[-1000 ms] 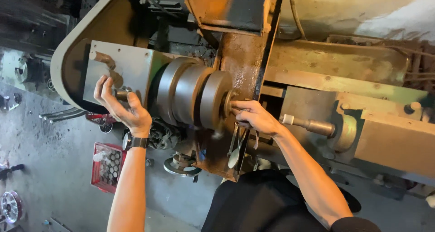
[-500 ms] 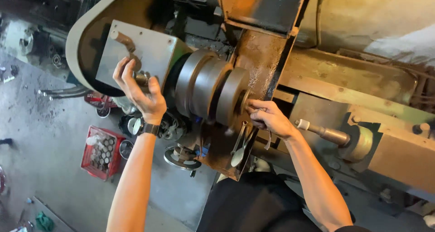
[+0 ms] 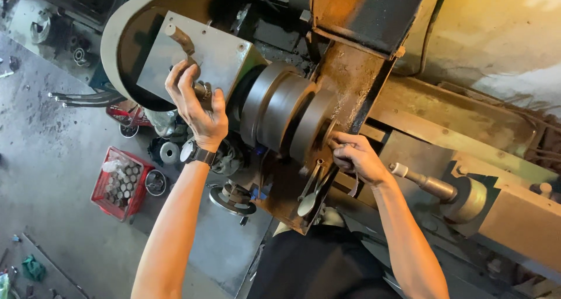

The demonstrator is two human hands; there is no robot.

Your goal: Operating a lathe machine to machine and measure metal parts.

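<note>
At the bottom of the view, the person's dark clothing sits close under the machine, and both bare forearms reach up from it. The right hand (image 3: 355,157) is curled shut, its grip pinched on something small at the face of the dark stepped drum (image 3: 286,121), just where the drum meets the rusty upright plate (image 3: 345,94); what the fingers pinch is hidden behind them. A thin strap or cord hangs below that hand. Just right of it a short lever with a pale tip (image 3: 422,181) sticks out from the machine body, untouched.

The left hand (image 3: 197,103), a dark watch (image 3: 194,153) on its wrist, is closed around a small metal handle (image 3: 203,90) on the grey box housing (image 3: 198,56) to the left of the drum. A second, brownish lever (image 3: 180,37) stands on the same housing above the hand, apart from it.

As a judgement, the work looks mid-way: both hands are set on the machine, one at the control and one at the drum face, and nothing loose or finished lies near them.

Farther down on the concrete floor (image 3: 41,147) stands a red crate (image 3: 120,182) filled with short metal cylinders, with round metal parts beside it.
</note>
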